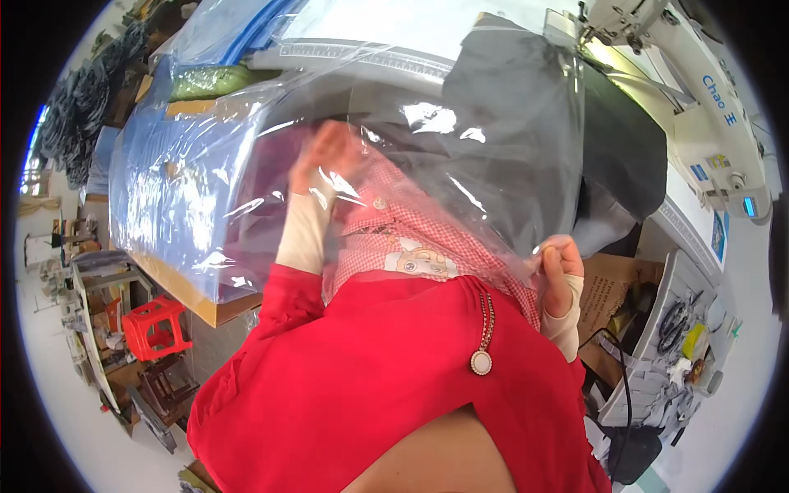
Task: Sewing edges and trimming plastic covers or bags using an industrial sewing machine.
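Observation:
A large clear plastic sheet point(468, 185) spreads in front of me, with bright glare and creases across it. My right hand point(560, 263) pinches its lower right edge between thumb and fingers. My left hand point(333, 152) appears behind the film, raised over my lap and smeared by motion, so its fingers are hard to make out. Below the sheet shows a red-and-white checked apron point(419, 222) with a cartoon patch. A dark grey fabric piece point(509, 90) lies at the far side, partly seen through the film.
A white sewing machine point(699, 107) stands at the far right. Bluish plastic sheets point(185, 185) are stacked on cardboard point(197, 296) at left. A ruler strip point(370, 59) crosses the table. A red stool point(156, 329) stands lower left; a cluttered grey tray point(657, 345) sits at right.

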`<state>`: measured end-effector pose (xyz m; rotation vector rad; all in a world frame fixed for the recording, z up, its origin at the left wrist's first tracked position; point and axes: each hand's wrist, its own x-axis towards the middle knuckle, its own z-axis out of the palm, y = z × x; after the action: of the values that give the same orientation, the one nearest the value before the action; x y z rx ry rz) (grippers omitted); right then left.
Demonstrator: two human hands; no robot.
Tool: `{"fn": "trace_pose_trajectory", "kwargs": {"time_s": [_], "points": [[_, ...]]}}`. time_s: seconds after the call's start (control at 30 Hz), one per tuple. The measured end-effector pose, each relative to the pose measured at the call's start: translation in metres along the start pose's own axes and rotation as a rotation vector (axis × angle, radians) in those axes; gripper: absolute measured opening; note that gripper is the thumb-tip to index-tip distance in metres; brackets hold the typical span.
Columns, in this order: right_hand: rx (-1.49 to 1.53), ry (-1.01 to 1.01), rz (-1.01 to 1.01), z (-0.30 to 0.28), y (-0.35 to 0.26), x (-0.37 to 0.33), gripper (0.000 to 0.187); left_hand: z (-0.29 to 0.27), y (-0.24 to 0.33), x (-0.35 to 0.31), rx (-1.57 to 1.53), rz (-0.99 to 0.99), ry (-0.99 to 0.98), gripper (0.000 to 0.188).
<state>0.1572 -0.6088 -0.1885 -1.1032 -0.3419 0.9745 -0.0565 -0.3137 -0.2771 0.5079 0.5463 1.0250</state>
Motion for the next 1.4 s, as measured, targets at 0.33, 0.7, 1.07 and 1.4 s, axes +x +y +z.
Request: {"fn": "trace_pose_trajectory", "kwargs": {"time_s": [0.33,0.7,1.07,1.4], "points": [[-0.019,-0.170,0.000,-0.025,0.018,-0.022,0.020,0.009,0.016,-0.028,0.765,-0.517,-0.136,0.019],[0.000,-0.295,0.007,-0.008,0.014,-0.048,0.007,0.072,0.086,-0.073,0.607,-0.129,-0.378,0.047],[-0.018,-0.345,0.164,-0.007,0.022,-0.072,0.018,0.022,0.130,-0.090,0.740,-0.207,-0.405,0.011],[0.295,-0.061,0.111,-0.018,0.038,-0.083,0.037,-0.011,0.109,-0.112,0.787,-0.373,-0.490,0.020]]}}
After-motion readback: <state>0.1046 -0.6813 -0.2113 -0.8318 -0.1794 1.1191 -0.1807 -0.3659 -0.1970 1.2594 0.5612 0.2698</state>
